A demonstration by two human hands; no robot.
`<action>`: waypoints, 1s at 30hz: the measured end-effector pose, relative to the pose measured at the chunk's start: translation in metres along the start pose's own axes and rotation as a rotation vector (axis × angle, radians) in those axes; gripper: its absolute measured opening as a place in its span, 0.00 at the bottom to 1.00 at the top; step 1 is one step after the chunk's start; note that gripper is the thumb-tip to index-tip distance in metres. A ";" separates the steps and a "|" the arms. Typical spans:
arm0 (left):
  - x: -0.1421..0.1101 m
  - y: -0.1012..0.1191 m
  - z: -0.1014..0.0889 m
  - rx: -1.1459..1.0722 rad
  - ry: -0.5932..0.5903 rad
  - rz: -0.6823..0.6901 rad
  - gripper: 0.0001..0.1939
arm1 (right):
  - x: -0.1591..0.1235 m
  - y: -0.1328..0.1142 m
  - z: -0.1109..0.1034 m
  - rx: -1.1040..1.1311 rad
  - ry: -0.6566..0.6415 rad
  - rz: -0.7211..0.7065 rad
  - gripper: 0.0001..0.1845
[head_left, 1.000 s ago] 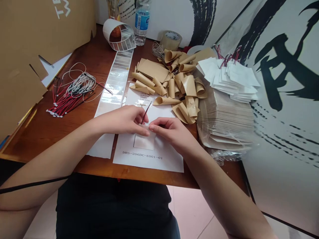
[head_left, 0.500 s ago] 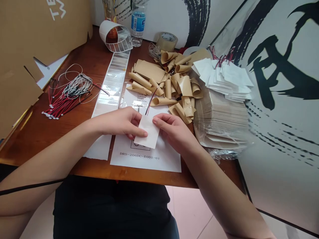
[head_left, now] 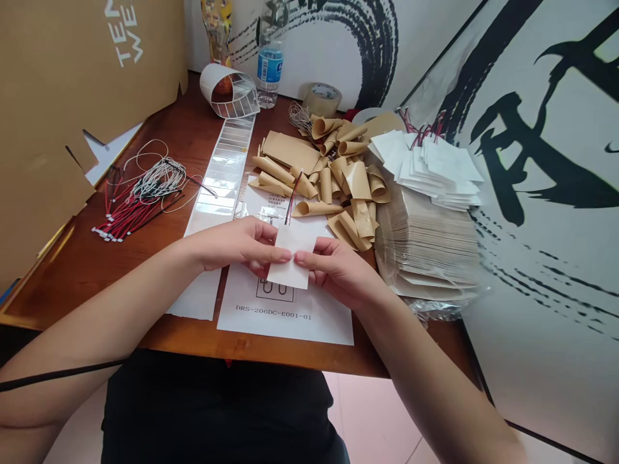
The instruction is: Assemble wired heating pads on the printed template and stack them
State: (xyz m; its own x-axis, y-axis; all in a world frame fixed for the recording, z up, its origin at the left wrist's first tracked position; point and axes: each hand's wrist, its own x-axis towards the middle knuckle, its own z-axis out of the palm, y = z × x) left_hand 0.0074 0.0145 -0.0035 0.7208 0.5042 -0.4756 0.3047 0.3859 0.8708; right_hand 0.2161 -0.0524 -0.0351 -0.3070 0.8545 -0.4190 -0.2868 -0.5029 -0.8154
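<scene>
Between my two hands is a small white square pad [head_left: 294,276] with dark red and black wires [head_left: 293,198] coming out of its top edge. My left hand [head_left: 258,248] pinches its left side, thumb flat on the front. On the right side my right hand [head_left: 333,263] grips it the same way, and the thumb tips nearly meet in the middle. My other fingers go behind the pad, partly hidden. Below it lies a printed sheet [head_left: 324,325] with a drawing and the code DRS-206DC-E001-01; the pad covers part of the drawing.
Brown curled paper pieces [head_left: 358,180] lie beyond my right hand. White pads with wires [head_left: 430,164] rest on a plastic-wrapped stack [head_left: 435,248]. At left are bundled red-wire cables [head_left: 140,200] and a label strip [head_left: 225,167]. A bottle [head_left: 269,67], tape roll [head_left: 322,100] and cardboard box [head_left: 97,84] stand behind.
The pad has been lifted and turned to face me, its wires now pointing up. My right hand has shifted from its top edge to its right side, thumb pressed on the front.
</scene>
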 end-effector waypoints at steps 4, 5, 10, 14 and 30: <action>0.001 0.000 0.001 -0.106 0.070 -0.011 0.21 | -0.001 -0.001 -0.002 -0.011 0.010 0.008 0.21; 0.002 -0.001 0.001 -0.126 0.079 -0.002 0.21 | 0.000 -0.001 -0.002 -0.012 0.013 0.004 0.21; 0.004 -0.003 0.000 -0.176 0.069 0.059 0.21 | 0.002 0.001 -0.003 -0.002 0.010 -0.023 0.22; 0.004 -0.004 -0.001 -0.147 0.109 0.025 0.21 | 0.003 0.003 -0.003 -0.052 0.042 -0.051 0.21; 0.006 -0.007 -0.004 -0.171 0.331 0.111 0.24 | 0.005 -0.001 0.008 -0.310 0.042 -0.118 0.24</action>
State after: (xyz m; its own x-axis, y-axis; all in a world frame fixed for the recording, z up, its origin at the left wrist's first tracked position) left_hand 0.0074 0.0176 -0.0127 0.4954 0.7612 -0.4185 0.1075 0.4243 0.8991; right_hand 0.2077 -0.0488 -0.0329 -0.2489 0.9124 -0.3251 -0.0266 -0.3419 -0.9393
